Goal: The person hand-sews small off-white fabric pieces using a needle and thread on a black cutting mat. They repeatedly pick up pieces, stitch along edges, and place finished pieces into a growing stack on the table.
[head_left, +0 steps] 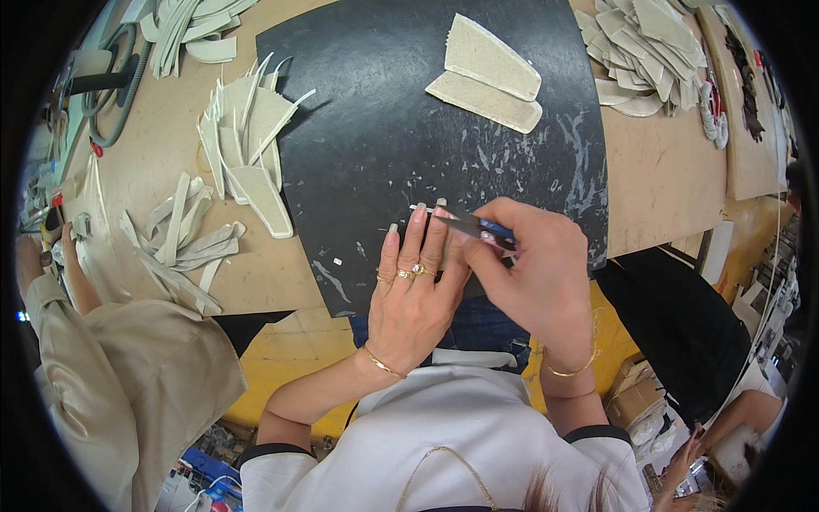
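Observation:
My left hand (415, 277) lies palm down near the front edge of the black mat (367, 111), fingers stretched out. By its fingertips shows a short narrow white strip (421, 207); anything under the palm is hidden. My right hand (539, 260) is closed around small blue-handled scissors (496, 232), whose dark blades point left, close to my left index fingertip. Two cream panels (490, 60) lie side by side farther back on the mat, their edges tapered.
A heap of cream panels with thin edging (247, 128) overlaps the mat's left edge. Curved pale strips (183, 235) lie left of it, and stacked panels (644, 47) fill the back right. A person in a beige garment (145, 384) is close at left; another person's arm (742, 427) shows lower right.

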A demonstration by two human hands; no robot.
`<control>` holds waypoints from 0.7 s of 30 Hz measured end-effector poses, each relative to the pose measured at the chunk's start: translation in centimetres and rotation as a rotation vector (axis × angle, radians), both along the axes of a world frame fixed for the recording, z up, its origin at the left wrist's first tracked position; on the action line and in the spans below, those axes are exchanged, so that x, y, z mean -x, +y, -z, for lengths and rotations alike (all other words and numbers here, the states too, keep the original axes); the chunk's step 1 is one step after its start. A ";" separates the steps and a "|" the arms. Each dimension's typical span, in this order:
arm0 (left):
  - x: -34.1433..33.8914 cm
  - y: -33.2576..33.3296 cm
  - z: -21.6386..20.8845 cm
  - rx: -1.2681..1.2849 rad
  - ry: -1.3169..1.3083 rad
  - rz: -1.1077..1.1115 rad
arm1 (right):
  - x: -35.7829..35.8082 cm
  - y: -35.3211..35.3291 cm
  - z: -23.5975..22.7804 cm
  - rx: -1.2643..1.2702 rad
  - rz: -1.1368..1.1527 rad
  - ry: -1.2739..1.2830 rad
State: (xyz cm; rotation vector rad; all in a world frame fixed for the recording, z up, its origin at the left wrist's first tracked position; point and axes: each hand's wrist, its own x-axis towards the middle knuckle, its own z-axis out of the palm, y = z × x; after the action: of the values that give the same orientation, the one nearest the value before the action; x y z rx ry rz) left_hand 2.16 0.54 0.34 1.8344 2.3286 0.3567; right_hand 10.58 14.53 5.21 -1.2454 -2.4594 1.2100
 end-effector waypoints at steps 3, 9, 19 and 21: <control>-0.1 0.1 -0.1 -0.004 0.001 -0.004 | -1.5 0.9 -0.1 0.063 0.039 -0.036; -0.4 0.4 -0.2 -0.008 0.025 -0.031 | -7.0 3.0 -0.6 0.375 0.246 -0.094; -1.7 1.1 -0.4 0.051 0.119 -0.105 | -9.9 4.6 1.0 0.448 0.284 -0.014; -2.0 1.1 -0.3 0.071 0.162 -0.094 | -9.8 4.7 1.0 0.458 0.297 -0.020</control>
State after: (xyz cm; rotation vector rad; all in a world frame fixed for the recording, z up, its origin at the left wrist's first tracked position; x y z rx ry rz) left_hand 4.16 1.64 0.65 1.7877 2.5050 0.1388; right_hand 20.37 19.20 4.21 -1.6612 -1.9677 1.7267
